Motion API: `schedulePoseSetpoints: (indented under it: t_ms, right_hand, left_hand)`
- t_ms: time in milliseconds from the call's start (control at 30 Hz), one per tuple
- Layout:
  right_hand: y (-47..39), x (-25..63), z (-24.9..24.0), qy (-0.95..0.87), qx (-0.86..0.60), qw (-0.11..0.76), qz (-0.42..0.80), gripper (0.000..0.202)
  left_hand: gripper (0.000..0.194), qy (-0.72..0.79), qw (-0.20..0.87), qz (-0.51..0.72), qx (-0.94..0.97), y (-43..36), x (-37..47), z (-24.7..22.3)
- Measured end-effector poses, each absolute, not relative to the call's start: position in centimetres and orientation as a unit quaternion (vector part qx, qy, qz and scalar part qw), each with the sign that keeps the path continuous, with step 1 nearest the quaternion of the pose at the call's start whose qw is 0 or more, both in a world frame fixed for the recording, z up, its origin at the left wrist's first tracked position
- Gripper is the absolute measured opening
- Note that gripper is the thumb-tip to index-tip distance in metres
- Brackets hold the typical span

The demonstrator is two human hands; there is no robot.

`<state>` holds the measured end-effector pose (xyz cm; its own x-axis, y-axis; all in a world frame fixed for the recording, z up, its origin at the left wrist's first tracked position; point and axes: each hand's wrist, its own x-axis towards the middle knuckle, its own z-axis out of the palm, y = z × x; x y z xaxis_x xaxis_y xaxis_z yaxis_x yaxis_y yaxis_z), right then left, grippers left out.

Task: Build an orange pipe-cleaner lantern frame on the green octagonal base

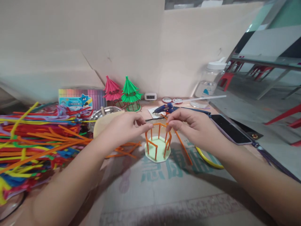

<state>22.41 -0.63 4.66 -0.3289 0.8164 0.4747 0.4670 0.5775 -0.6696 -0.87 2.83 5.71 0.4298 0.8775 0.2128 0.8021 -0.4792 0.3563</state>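
Observation:
An orange pipe-cleaner frame (156,147) stands upright on a pale green many-sided base (159,153) at the middle of the table. My left hand (131,125) is at the frame's upper left, its thumb and fingertips close together by the top rim. My right hand (188,124) pinches orange pipe cleaner at the frame's upper right. A loose orange strip (182,147) slants down to the right from below my right fingers. Whether my left fingertips grip the rim is too small to tell.
Colourful pipe cleaners (47,138) pile up at left. Pink (113,89) and green (130,91) roofed models, a white clock (150,96) and a blue glue gun (164,108) stand or lie behind. A phone (231,129), yellow ring (208,159) and clear bottle (209,80) are at right.

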Motion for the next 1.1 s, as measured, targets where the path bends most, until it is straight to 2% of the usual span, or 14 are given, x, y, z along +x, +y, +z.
schedulePoseSetpoints:
  t_ms: [100, 233, 333, 433, 533, 667, 733, 833, 933, 1100]
  right_hand:
    - [-0.6, 22.3, 4.4, -0.803, -0.396, 0.377, 0.239, 0.011]
    - [-0.5, 22.0, 4.3, -0.809, -0.407, 0.324, 0.274, 0.009]
    - [-0.4, 21.9, 4.3, -0.814, -0.420, 0.305, 0.262, 0.011]
    - [-0.5, 21.9, 4.4, -0.817, -0.421, 0.328, 0.218, 0.011]
    - [-1.1, 21.8, 4.6, -0.818, -0.416, 0.347, 0.193, 0.012]
    - [-2.2, 22.0, 4.8, -0.822, -0.422, 0.332, 0.188, 0.014]
    - [-2.7, 22.1, 4.7, -0.820, -0.416, 0.328, 0.215, 0.025]
    - [-3.3, 22.0, 4.3, -0.802, -0.406, 0.351, 0.263, 0.026]
    - [-3.5, 21.3, 4.3, -0.783, -0.393, 0.386, 0.288, 0.028]
    - [-3.3, 19.7, 4.6, -0.738, -0.334, 0.402, 0.426, 0.053]
  left_hand:
    - [0.033, 0.496, 0.148, 0.159, 0.841, 3.2, -0.6, 4.7]
    - [0.032, 0.487, 0.159, 0.172, 0.841, 3.2, -0.3, 4.2]
    - [0.034, 0.471, 0.140, 0.178, 0.852, 3.1, -0.3, 4.3]
    - [0.036, 0.484, 0.102, 0.187, 0.849, 3.1, -0.7, 4.8]
    - [0.035, 0.513, 0.052, 0.238, 0.823, 2.7, -1.6, 5.9]
    - [0.032, 0.535, 0.004, 0.300, 0.790, 1.6, -3.4, 7.2]
    - [0.030, 0.505, -0.014, 0.317, 0.803, 0.9, -4.0, 7.3]
    - [0.041, 0.438, -0.002, 0.325, 0.838, -0.4, -3.9, 7.1]
    - [0.024, 0.378, 0.028, 0.323, 0.867, -1.6, -2.7, 6.8]
    - [0.018, 0.284, 0.010, 0.303, 0.909, -2.2, -0.7, 6.0]
